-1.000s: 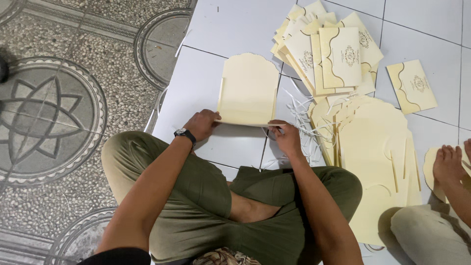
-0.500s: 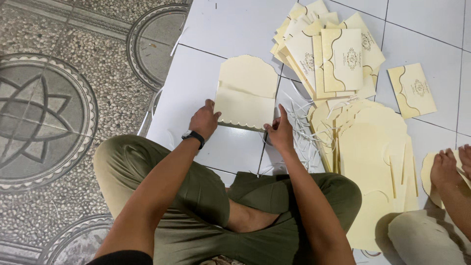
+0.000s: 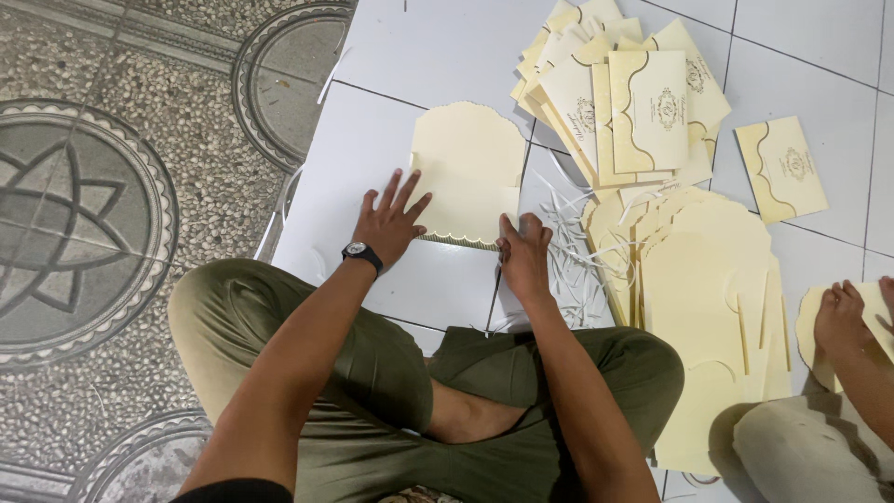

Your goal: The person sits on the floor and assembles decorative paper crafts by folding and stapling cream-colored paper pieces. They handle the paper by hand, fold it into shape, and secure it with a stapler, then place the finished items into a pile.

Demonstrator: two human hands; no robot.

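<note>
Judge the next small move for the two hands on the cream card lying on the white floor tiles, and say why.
Probably slide both hands outward along the lower fold to crease it flat. The left hand lies spread on the cream card's left side and the right hand pinches its scalloped bottom edge, where the flap already looks folded up. Finished cards lie stacked to the right.

White tiles (image 3: 419,56), patterned pebble floor (image 3: 84,233).

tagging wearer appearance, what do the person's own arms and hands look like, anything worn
Both forearms are bare. The left hand has a black wristwatch with a dark round face on its wrist. The right hand wears nothing visible. A black sleeve edge shows at the left upper arm.
</note>
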